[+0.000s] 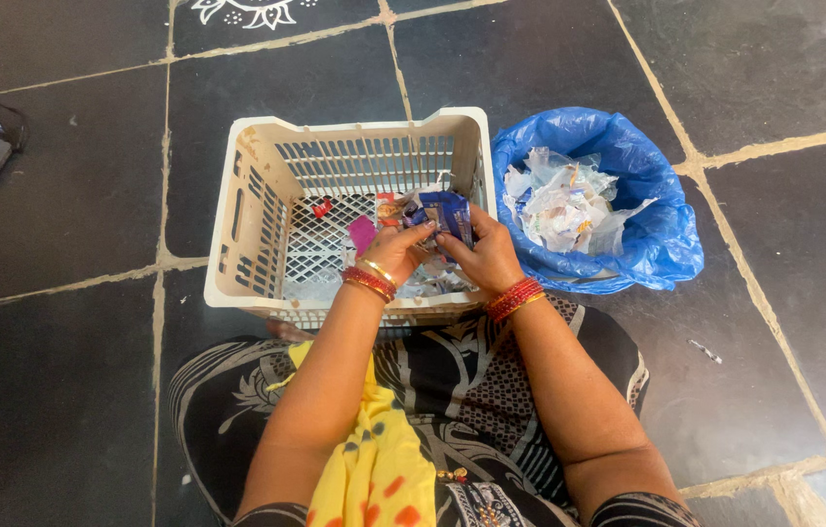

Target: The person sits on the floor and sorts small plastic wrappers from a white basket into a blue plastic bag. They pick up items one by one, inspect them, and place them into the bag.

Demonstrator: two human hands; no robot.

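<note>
L hand (395, 249) + R hand (482, 256) both pinch a blue wrapper (448, 213) over crate (259, 200) near edge. Step: sorting scraps, I judge. Next needs lift clear toward blue bag (662, 229).

Crumpled blue wrapper (447, 213) held above the cream basket's (266, 166) mesh floor.

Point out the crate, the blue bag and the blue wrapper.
crate (255, 210): head view, on its left slatted wall.
blue bag (662, 239): head view, on its right outer side.
blue wrapper (452, 210): head view, on the crumpled blue part above both hands' fingers.
</note>
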